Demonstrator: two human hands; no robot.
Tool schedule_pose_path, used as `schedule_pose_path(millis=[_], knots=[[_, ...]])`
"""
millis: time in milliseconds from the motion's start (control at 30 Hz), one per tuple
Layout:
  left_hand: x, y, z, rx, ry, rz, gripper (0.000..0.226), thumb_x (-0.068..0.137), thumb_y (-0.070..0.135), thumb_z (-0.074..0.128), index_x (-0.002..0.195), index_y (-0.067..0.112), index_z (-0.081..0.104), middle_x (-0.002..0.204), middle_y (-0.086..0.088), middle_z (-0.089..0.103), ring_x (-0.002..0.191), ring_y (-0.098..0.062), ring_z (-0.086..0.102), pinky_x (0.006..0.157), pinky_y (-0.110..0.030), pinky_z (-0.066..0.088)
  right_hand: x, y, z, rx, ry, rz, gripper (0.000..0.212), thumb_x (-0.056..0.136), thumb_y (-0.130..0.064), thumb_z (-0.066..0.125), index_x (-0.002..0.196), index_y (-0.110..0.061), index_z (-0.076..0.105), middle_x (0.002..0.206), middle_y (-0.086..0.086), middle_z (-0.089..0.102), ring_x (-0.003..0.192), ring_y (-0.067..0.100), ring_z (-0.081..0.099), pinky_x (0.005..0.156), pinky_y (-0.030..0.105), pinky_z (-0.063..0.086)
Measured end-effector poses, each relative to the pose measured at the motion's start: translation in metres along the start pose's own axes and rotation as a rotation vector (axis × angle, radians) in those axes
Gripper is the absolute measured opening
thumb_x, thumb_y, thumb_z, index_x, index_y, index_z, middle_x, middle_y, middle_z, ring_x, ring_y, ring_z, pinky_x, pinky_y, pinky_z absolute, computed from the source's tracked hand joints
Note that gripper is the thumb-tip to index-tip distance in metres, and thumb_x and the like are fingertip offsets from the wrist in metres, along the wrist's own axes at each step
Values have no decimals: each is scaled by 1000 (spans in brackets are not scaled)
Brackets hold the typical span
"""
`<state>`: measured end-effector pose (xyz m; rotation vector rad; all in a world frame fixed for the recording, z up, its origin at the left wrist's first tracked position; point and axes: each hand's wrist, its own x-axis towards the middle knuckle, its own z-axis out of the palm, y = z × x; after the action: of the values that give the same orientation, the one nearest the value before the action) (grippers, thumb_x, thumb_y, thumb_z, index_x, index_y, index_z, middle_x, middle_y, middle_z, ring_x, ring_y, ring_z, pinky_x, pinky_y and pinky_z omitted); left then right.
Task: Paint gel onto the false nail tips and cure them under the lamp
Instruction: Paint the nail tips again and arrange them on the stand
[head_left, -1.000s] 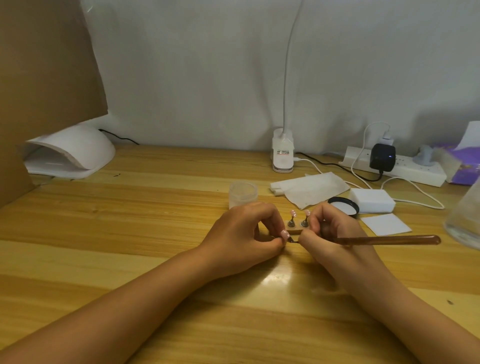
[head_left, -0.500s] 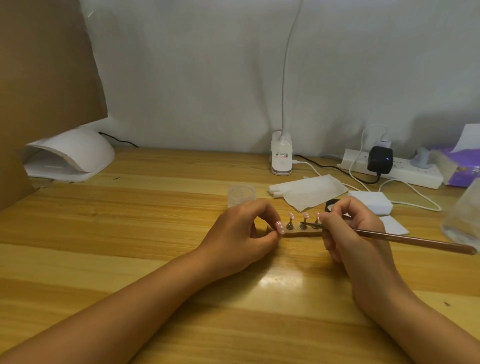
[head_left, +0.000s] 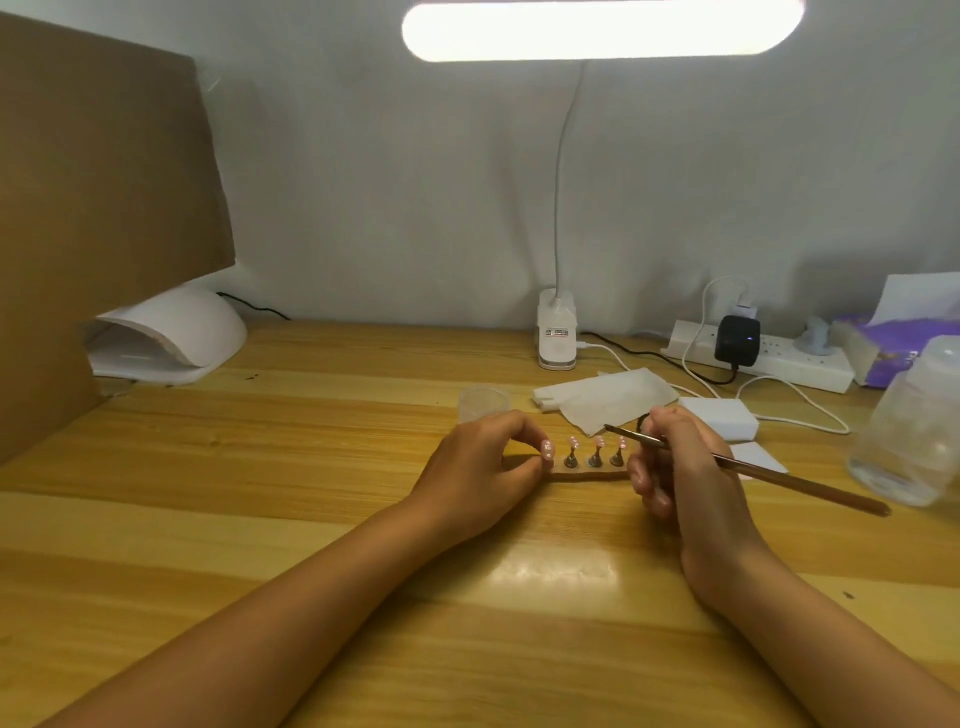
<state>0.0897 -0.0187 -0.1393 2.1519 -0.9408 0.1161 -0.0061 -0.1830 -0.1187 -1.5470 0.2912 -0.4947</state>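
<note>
The left hand (head_left: 488, 462) pinches the nine o'clock end of the holder strip (head_left: 587, 474), whose nail tips (head_left: 597, 442) stand on pegs in the middle of the bench (head_left: 260, 467). The right hand (head_left: 675, 467) is clamped on the brush (head_left: 753, 470), bristles just clear of them. Best to pin the strip flat and stroke each tip thinly before carrying it to the curing lamp (head_left: 171, 338) at ten o'clock.
</note>
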Motion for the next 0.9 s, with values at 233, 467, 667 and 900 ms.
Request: schedule_pose_path(millis=[233,467,667,900], knots=[[0,6,-2,-72,7,-61,12,89,24,71,100,27,70,101,15,70,99,3,63,80,-18,49,0,0,-1,-51,1,3,37,100,-33,36,70,-15,47,49,-3,43,42,4,37,42,21,29],[-12,14,-7,37,125,-13,24,87,26,72,106,27,58,102,16,68,64,14,54,60,-5,36,-1,3,0,-133,8,-38,28,97,-22,43,72,-11,49,51,-2,44,50,8,40,52,30,30],[-11,12,-8,238,482,8,31,82,18,70,105,21,49,102,8,46,73,-7,47,59,-13,37,4,8,-3,-27,73,-40,25,99,-31,50,85,-11,56,50,-6,46,42,0,38,39,15,32],[0,-6,-12,43,211,-365,66,80,42,75,130,29,33,130,8,54,118,-15,51,105,-41,40,3,7,3,-189,31,-211,29,84,-44,63,88,-15,61,66,-9,66,60,0,61,57,25,46]])
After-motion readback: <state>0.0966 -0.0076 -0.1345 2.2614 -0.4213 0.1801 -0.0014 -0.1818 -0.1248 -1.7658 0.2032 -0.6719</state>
